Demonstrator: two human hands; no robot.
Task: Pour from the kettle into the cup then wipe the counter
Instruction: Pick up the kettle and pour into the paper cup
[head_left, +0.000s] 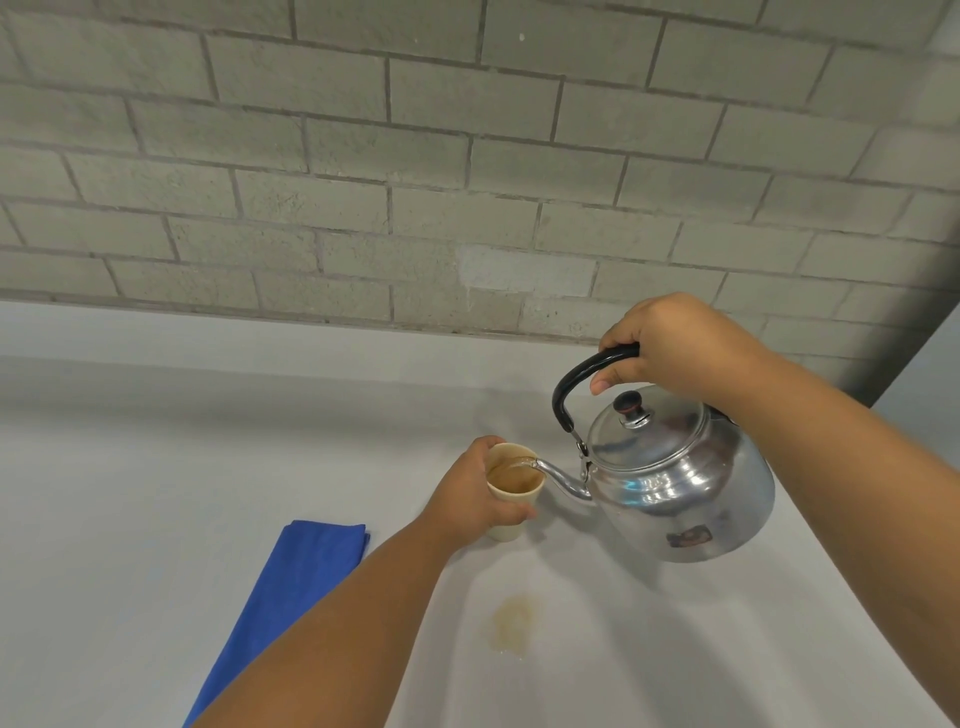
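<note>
Right hand is wrapped around the black handle of the kettle, tipped so its spout sits over the cup with brownish liquid running in. Left hand grips the cup, standing on the tabletop. A brown spill sits just in front of it, blue cloth off to the left.

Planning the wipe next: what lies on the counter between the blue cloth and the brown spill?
In the head view, only the left forearm crosses above; the counter between blue cloth and spill looks bare.
</note>
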